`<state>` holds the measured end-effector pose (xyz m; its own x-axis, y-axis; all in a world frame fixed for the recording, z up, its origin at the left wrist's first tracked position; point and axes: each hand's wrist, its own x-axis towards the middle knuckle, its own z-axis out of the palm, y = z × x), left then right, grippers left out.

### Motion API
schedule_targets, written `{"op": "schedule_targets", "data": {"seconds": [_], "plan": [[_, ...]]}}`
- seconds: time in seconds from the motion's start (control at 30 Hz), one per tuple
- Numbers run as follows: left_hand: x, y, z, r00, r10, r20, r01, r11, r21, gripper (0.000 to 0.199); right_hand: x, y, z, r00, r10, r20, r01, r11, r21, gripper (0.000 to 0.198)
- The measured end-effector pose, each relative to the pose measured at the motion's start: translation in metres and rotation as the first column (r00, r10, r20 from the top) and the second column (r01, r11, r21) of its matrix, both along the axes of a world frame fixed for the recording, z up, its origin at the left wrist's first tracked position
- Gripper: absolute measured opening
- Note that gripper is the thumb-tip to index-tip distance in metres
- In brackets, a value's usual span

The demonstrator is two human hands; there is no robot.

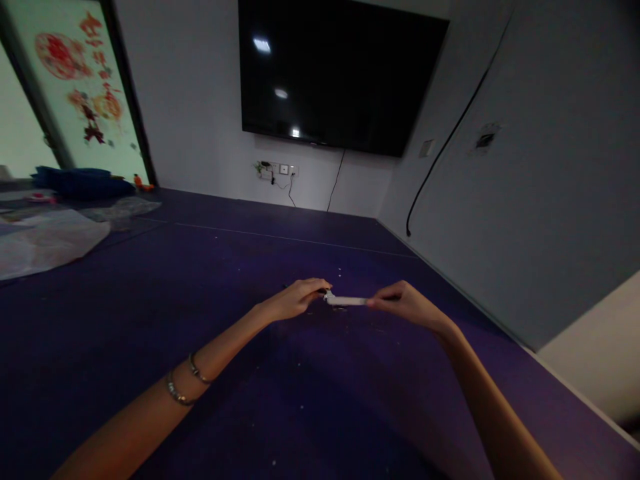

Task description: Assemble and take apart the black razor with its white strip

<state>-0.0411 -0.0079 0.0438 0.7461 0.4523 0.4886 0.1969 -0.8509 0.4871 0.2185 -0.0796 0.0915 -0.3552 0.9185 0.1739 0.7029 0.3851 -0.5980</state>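
Note:
My left hand [295, 300], with two bracelets on its forearm, is closed on a small silvery tool with a dark part [327, 293]. Its kind is too small and blurred to make out. From the right, my right hand [407, 303] pinches the end of a narrow, pale, flat strip [347, 301]. The strip lies nearly level between my hands, and its left end meets the silvery tool. Both hands are low over the dark purple surface [225, 400]. Small light and dark scraps [340, 307] are scattered beneath and around the strip.
A crumpled translucent plastic sheet [60, 240] lies at the left, with a dark blue bundle [83, 182] behind it. The far wall holds a large television [340, 73] and sockets [283, 169]. A black cable [445, 150] hangs along the right wall.

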Motion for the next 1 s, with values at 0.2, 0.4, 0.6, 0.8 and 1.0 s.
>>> {"op": "schedule_targets", "data": {"seconds": [0.2, 0.4, 0.6, 0.8, 1.0], "plan": [[0.000, -0.001, -0.001, 1.000, 0.008, 0.024, -0.007, 1.000, -0.021, 0.026, 0.006, 0.005, -0.005, 0.999, 0.029, 0.018, -0.027, 0.996, -0.087, 0.040], [0.001, -0.002, -0.002, 1.000, -0.005, 0.024, 0.006, 1.000, -0.026, 0.027, 0.009, 0.007, -0.007, 0.999, -0.028, -0.027, 0.027, 0.999, -0.028, 0.042], [0.002, 0.000, -0.005, 1.000, -0.008, 0.019, 0.009, 1.000, -0.023, 0.024, 0.007, 0.003, -0.002, 1.000, -0.004, -0.026, 0.003, 0.999, -0.032, 0.040], [0.002, -0.001, -0.004, 1.000, -0.006, 0.008, 0.006, 1.000, -0.014, 0.026, -0.006, 0.002, -0.004, 0.998, 0.057, -0.006, -0.057, 0.997, -0.051, 0.040], [0.002, 0.000, -0.006, 1.000, -0.012, 0.011, 0.012, 1.000, -0.014, 0.029, -0.011, 0.003, -0.007, 0.999, 0.042, -0.025, -0.043, 0.998, -0.035, 0.040]]}}
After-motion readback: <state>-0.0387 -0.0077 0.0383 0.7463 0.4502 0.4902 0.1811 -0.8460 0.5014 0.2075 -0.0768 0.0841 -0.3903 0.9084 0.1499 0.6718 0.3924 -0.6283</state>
